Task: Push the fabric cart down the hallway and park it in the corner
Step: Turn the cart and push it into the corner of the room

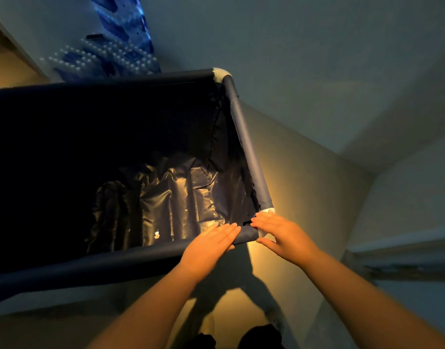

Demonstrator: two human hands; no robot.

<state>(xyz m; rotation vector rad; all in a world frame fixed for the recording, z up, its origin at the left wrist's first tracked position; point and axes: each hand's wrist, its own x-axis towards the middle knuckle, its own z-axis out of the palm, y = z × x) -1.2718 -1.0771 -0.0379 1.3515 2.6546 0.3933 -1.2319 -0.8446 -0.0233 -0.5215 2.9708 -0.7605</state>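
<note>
Fabric cart point(120, 263) is filling the left and centre of the frame; both hands, left point(209, 244) and right point(283, 234), are resting flat and open on its near-right corner, so an uneven push may swing it into the wall point(317, 71).

Dim room, pale plain walls point(317, 46) meeting in a corner at right. Light floor point(299, 172) with a warm yellow glow low down, dark shadows near bottom centre. Shrink-wrapped packs of bottles point(103, 59) with blue labels stacked against far wall, upper left. Baseboard point(405, 245) at right.
</note>
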